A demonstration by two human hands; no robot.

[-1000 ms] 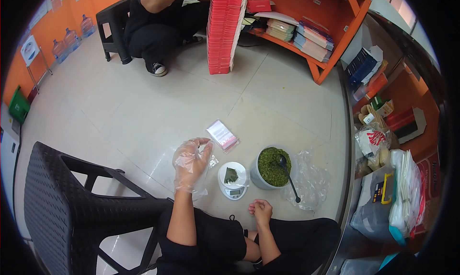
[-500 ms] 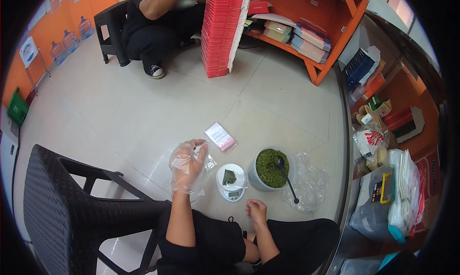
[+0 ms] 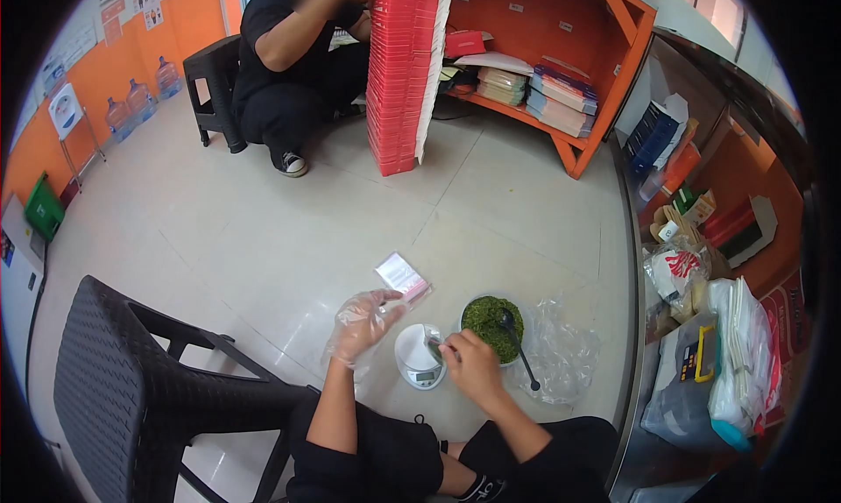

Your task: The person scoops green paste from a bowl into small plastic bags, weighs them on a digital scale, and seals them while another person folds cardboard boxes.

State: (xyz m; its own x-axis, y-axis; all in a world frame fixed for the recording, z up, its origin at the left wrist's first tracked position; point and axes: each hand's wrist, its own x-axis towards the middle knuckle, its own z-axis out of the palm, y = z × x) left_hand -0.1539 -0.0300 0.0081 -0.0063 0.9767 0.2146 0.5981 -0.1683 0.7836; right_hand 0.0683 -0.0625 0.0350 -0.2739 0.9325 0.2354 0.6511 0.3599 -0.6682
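Note:
My right hand (image 3: 473, 363) pinches a small clear plastic bag (image 3: 434, 346) with green stuff in it, just over the right side of a white digital kitchen scale (image 3: 410, 350). My fingers hide part of the bag. My left hand (image 3: 359, 326), in a clear plastic glove, hovers left of the scale with its fingers apart and nothing visible in them. Beyond it on the floor lies a pack of clear zip bags (image 3: 401, 275). To the right stands a tub of chopped dried green leaves (image 3: 482, 319), a black spoon (image 3: 519, 350) resting in it.
A crumpled clear plastic bag (image 3: 561, 354) lies right of the tub. A black stool (image 3: 131, 371) stands at my left. Ahead, another person (image 3: 289, 65) sits behind a tall stack of red boxes (image 3: 394, 91). Shelves with a plastic bin (image 3: 679, 380) line the right side.
My right hand has come up from my lap and lifted the small bag off the scale. My gloved left hand has moved right, nearer the scale and the zip bags.

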